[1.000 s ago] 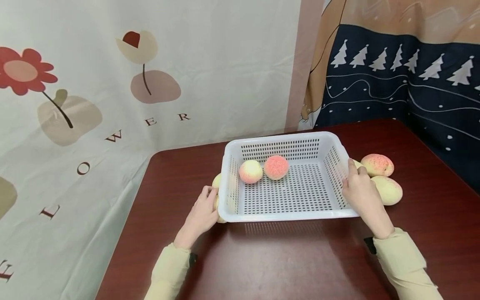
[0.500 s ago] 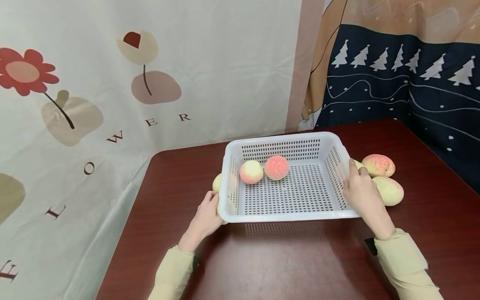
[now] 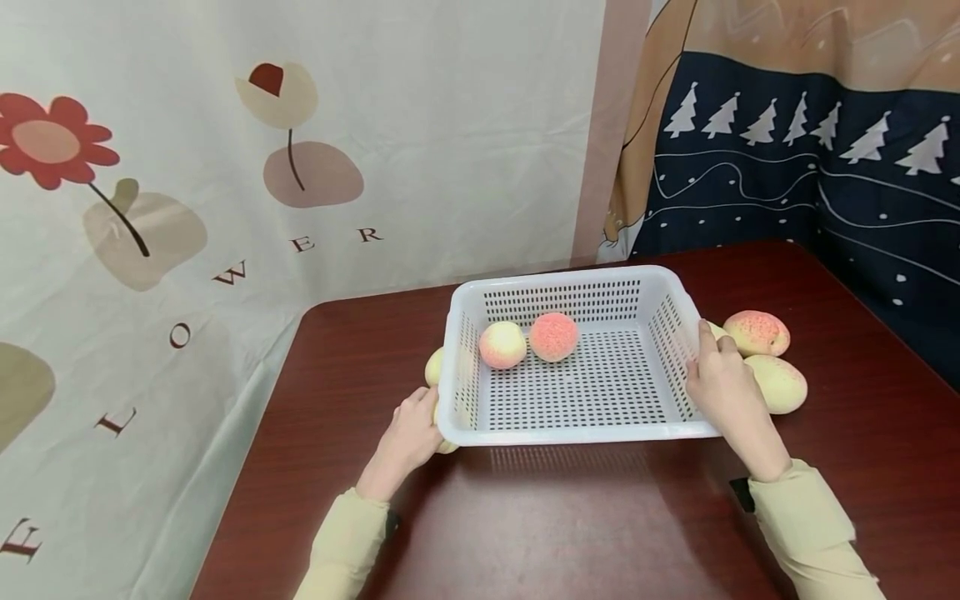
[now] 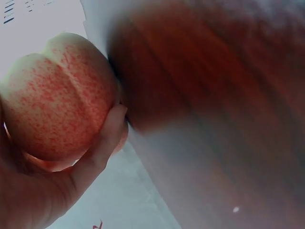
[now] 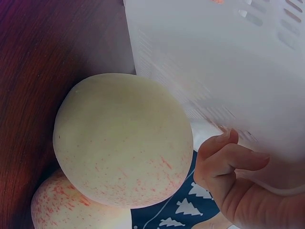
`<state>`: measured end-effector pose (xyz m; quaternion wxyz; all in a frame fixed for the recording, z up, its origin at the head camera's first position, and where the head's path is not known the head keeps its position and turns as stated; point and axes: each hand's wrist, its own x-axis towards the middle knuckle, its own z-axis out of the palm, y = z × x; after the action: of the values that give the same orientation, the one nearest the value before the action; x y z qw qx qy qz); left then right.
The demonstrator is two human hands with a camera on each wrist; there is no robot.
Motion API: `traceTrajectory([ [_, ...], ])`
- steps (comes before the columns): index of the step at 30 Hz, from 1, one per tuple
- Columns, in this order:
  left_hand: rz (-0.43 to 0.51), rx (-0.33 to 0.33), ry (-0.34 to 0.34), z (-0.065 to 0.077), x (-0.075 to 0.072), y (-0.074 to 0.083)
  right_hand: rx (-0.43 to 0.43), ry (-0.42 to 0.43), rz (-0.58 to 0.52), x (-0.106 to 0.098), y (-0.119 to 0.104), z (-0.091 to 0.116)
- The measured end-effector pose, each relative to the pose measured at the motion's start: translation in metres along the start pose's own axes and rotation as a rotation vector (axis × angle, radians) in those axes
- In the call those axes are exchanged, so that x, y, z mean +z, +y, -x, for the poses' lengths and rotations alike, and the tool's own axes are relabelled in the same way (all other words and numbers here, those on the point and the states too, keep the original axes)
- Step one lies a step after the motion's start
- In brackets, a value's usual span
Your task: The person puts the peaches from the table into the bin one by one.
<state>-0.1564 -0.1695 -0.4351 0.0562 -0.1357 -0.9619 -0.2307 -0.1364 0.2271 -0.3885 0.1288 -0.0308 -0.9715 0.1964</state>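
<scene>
A white plastic basket with slotted walls stands on the dark red table. Inside, toward its left, lie a pale peach and a pinker peach, side by side. My left hand is outside the basket's left wall; in the left wrist view its thumb curls round a red-speckled peach. On the opposite side my right hand grips the right rim, and the right wrist view shows its bent fingers against the wall.
Right of the basket are a pale peach and a redder peach, with another partly hidden behind my right hand. Another peach peeks out beyond my left hand. A patterned curtain hangs along the table's back edge.
My left hand has shifted slightly toward me and to the right, its fingers drawing in closer to the basket's wall. My right hand and the basket stay where they were.
</scene>
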Motion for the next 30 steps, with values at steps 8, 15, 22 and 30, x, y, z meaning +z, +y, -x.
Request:
traceTrajectory([
  [8,-0.044,-0.044,-0.036,0.0,-0.013,-0.003,-0.003,0.006,-0.011,0.001,0.001,0.001],
  [15,-0.03,-0.047,0.031,0.001,-0.027,-0.007,-0.016,0.018,-0.008,0.0,0.001,0.001],
  [22,-0.052,-0.04,0.063,-0.002,-0.042,-0.012,-0.008,0.006,-0.011,-0.001,0.0,0.001],
  [30,-0.048,-0.045,0.121,-0.013,-0.065,-0.011,-0.009,0.002,-0.009,-0.002,0.0,0.001],
])
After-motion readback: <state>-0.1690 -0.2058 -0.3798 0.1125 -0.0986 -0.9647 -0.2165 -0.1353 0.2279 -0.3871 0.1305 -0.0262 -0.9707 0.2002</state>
